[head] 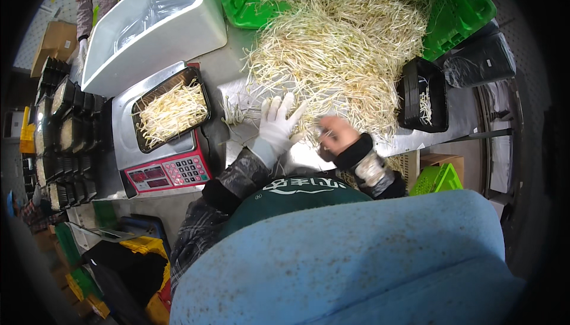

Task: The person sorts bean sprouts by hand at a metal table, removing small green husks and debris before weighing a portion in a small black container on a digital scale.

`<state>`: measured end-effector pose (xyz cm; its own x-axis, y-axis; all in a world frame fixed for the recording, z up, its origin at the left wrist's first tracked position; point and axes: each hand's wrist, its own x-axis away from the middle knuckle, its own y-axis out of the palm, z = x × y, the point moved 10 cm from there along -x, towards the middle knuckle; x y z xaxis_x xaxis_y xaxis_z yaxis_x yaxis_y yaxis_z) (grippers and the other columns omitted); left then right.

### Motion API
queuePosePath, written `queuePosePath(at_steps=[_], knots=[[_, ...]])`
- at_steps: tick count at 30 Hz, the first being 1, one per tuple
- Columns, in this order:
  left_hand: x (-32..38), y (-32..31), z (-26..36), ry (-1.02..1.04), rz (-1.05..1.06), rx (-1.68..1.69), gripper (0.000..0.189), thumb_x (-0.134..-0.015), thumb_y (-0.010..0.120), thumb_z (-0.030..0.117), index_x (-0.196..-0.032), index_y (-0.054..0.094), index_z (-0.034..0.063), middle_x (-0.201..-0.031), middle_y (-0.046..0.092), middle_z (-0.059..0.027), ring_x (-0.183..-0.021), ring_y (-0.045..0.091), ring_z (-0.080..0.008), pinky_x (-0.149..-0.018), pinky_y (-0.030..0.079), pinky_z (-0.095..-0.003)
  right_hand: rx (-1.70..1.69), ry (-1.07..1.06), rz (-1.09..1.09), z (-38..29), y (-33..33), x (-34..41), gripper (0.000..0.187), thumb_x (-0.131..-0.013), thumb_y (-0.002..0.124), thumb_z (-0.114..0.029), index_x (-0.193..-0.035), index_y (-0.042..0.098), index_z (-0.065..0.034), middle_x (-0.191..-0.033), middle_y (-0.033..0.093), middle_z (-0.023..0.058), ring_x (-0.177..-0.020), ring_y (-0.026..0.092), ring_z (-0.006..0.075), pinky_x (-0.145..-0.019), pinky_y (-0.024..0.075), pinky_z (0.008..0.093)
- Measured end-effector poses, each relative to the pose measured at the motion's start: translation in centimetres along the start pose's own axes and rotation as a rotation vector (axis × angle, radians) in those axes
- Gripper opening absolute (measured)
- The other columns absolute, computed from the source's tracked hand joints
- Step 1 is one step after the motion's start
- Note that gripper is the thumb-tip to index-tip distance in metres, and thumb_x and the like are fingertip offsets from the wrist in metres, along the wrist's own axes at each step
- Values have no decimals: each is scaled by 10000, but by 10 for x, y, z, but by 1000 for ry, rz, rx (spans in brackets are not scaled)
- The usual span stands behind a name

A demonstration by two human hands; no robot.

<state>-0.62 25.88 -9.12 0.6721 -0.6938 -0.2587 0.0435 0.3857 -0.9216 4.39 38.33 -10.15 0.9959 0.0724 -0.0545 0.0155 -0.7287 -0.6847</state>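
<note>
A large heap of bean sprouts (pixel 329 58) spreads over the metal table (pixel 236 140) from a green plastic crate (pixel 463 13). My left hand (pixel 278 124), in a white glove, lies palm down with fingers apart at the near left edge of the heap. Just right of it is my bare right hand (pixel 337 136), blurred and curled beside the sprouts; whether it grips any is unclear. On the steel plate of a red digital scale (pixel 164 169), left of my hands, a black plastic tray (pixel 205 113) holds sprouts. Stacked black trays (pixel 412 95) stand on the right, a few sprouts in the top one.
A white foam box (pixel 156 53) with clear plastic inside stands at the back left. Filled black trays (pixel 71 133) are stacked at the far left. Behind the foam box show a co-worker's sleeve and gloved hand (pixel 82 55). A plastic-wrapped black stack (pixel 483 62) is at the right.
</note>
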Motion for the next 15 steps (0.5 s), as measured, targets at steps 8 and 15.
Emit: queuePosePath(at_steps=[8,15], knots=[[37,-30,-41,-69,134,232,316,-644,646,134,-956,598,130,-1103,521,-116,-1063,442,-313,-899,333,-403,643,287,191,59,-92,-45,536,-698,679,-238,-1174,485,-86,-1212,461,164,-1129,404,350,-934,350,409],[-2,-26,-23,-90,124,300,659,-677,623,120,-1286,375,155,-1166,483,-113,-1131,407,-310,-1023,204,-456,247,265,277,91,-119,-42,246,-725,596,-117,-964,608,-57,-886,580,146,-763,580,287,-679,471,328]])
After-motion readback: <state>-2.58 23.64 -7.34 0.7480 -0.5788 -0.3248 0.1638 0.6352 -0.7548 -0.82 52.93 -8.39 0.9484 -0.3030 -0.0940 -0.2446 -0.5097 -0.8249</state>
